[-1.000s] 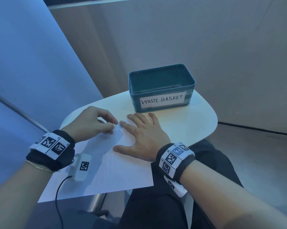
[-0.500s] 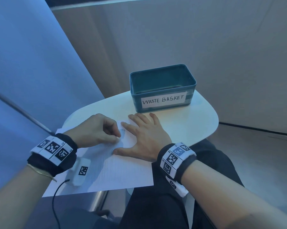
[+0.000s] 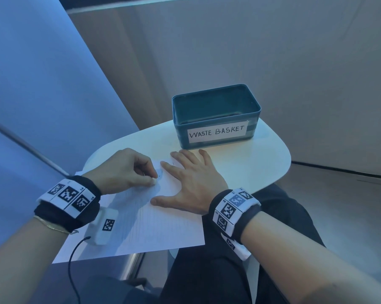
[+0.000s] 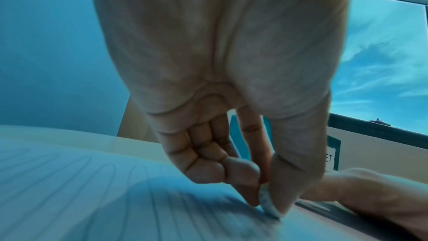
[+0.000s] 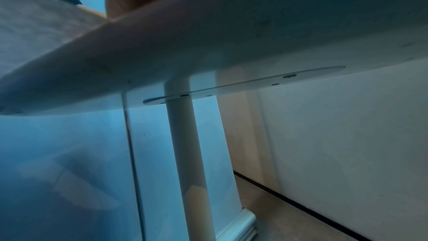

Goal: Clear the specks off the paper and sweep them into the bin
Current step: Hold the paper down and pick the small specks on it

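The left hand [image 3: 121, 170] pinches a small white eraser [image 4: 268, 202] between thumb and fingertips, its tip pressed onto the white lined sheet of paper [image 3: 141, 224] lying on the white rounded surface [image 3: 261, 163]. Just to its right, the right hand [image 3: 191, 183] lies flat with fingers spread, holding the paper down. Beyond it stands the teal rectangular bin labelled "WASTE BASKET" [image 3: 215, 132], near the fingertips.

Her left hand [image 3: 123, 170] curls, fingers [image 4: 245, 177] and thumb pinching a small white eraser [image 4: 268, 204]; her right hand [image 3: 194, 183] lies flat, fingers spread.
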